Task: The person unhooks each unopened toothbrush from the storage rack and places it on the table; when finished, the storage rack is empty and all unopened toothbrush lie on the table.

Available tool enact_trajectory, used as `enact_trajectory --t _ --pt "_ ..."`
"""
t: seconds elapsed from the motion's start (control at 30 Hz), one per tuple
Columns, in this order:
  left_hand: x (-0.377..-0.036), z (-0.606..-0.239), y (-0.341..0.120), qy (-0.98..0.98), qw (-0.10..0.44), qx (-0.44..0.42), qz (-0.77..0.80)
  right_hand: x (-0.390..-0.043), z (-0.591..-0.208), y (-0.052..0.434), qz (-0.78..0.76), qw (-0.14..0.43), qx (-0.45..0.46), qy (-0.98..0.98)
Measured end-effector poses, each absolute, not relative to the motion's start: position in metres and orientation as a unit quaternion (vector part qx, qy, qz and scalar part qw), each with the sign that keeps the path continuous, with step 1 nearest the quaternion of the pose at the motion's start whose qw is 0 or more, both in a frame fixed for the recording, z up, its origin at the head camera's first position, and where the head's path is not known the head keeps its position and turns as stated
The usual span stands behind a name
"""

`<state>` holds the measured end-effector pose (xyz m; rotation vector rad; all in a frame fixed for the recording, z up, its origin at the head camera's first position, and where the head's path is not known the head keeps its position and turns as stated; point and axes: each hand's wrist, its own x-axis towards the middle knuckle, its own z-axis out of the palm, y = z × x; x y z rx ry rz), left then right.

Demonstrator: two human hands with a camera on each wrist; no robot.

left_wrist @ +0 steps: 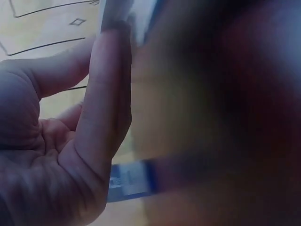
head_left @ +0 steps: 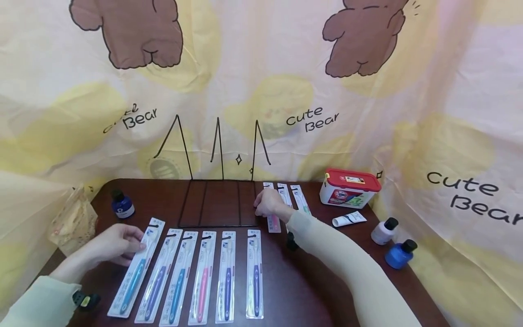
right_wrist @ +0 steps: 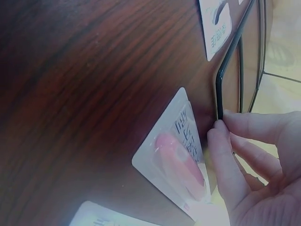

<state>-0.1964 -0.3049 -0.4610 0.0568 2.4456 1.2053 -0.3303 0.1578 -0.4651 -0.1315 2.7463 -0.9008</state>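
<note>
At the left front, my left hand (head_left: 118, 243) pinches the upper part of a packaged toothbrush (head_left: 132, 279) with a teal handle, which slants on the table. In the left wrist view, the fingers (left_wrist: 106, 70) meet a blurred pale edge of the package. My right hand (head_left: 271, 203) reaches to the back middle. There, thumb and fingertips pinch the front right corner of a black wire rack (right_wrist: 219, 94), which stands with three pointed wire dividers. Close beside that hand lies a packaged toothbrush (right_wrist: 178, 162) with a pink handle.
Several more packaged toothbrushes (head_left: 204, 281) lie in a front row, and two (head_left: 300, 200) at the back right. A red-lidded box (head_left: 349, 188), a white tube (head_left: 349, 219) and two bottles (head_left: 398, 255) stand or lie right. A dark blue bottle (head_left: 122, 206) stands back left.
</note>
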Motion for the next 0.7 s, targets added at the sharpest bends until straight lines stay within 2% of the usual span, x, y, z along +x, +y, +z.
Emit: enact_trajectory --t 0.2,0.47,0.6,0.7 --pt "-0.189 -0.473 -0.299 0.886 0.216 -0.009 0.411 -0.331 -0.466 0.155 -0.312 0.124 -0.046 0.941" --pt "-0.191 -0.472 -0.3 0.908 0.187 -0.012 0.374 -0.333 -0.466 0.155 -0.308 0.12 -0.047 0.943" --pt "-0.193 -0.469 -0.297 0.943 0.151 0.003 0.296 -0.334 -0.463 0.161 -0.328 0.129 -0.053 0.934" --pt "-0.193 -0.464 -0.292 0.971 0.092 0.023 0.218 -0.324 -0.45 0.175 -0.34 0.108 -0.086 0.93"
